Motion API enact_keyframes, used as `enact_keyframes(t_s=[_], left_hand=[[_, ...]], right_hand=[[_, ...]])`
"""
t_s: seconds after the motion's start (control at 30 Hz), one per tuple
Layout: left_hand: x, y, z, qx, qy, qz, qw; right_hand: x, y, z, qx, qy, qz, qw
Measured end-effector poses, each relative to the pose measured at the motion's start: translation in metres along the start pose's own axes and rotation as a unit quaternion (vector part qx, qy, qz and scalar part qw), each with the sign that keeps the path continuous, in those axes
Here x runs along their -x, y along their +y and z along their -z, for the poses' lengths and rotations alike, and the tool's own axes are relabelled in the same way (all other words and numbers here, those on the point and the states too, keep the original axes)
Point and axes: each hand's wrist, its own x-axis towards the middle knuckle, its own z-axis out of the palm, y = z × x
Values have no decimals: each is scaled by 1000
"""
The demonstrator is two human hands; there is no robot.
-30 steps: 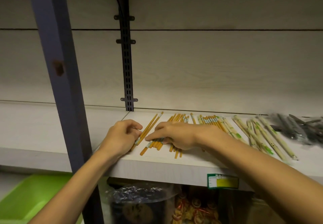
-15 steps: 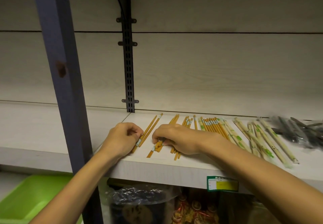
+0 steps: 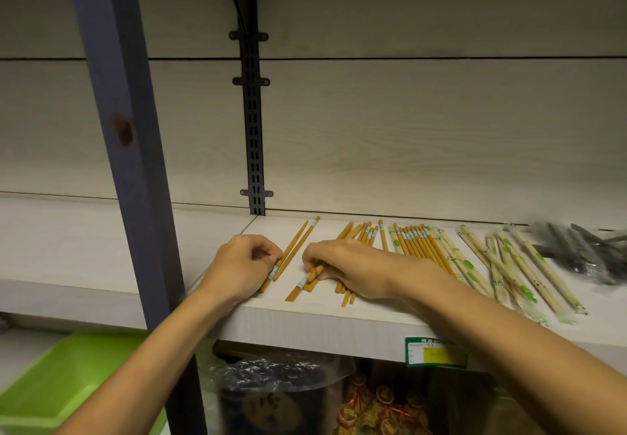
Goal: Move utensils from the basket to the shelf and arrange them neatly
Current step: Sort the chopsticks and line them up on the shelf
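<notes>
Both hands are on the shelf (image 3: 339, 319), right at its front edge. The left hand (image 3: 242, 266) is curled, fingers pinched closed on the near end of a pair of yellow chopsticks (image 3: 295, 248) banded with a small pale label; the print on it is too small to read. That pair angles away toward the back wall, just left of the right hand. The right hand (image 3: 353, 270) lies flat over a loose bunch of yellow chopsticks (image 3: 359, 232), fingertips curled onto the near ends of a few of them, gripping at least one labelled stick; how many it holds I cannot tell. Their near tips poke out close to the shelf's front edge.

Right of that hand lies a tidy row of banded yellow chopsticks (image 3: 415, 241), then paper-wrapped chopsticks with green marks (image 3: 509, 261), some overhanging toward the front edge. Farther right, dark utensils in clear plastic (image 3: 576, 251), blurred.

On the shelf's front face, below the right forearm, a green and yellow price tag (image 3: 436, 353) shows handwriting, not legible.

Left of the left hand the shelf surface lies bare, crossed by a blue-grey upright post (image 3: 135, 163). Below the shelf, at the lower left, a green basket (image 3: 51, 387); under the hands, bagged goods (image 3: 271, 387).
</notes>
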Motion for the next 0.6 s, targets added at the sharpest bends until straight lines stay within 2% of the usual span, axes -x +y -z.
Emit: enact_keyframes(t_s=[0.27, 0.5, 0.6], left_hand=[[0, -1, 0, -15, 4, 3, 1000], [3, 0, -3, -13, 59, -20, 998], [6, 3, -3, -17, 54, -23, 998]], right_hand=[[1, 3, -6, 0, 35, 12, 999], [1, 2, -7, 5, 63, 31, 998], [4, -1, -6, 2, 55, 28, 998]])
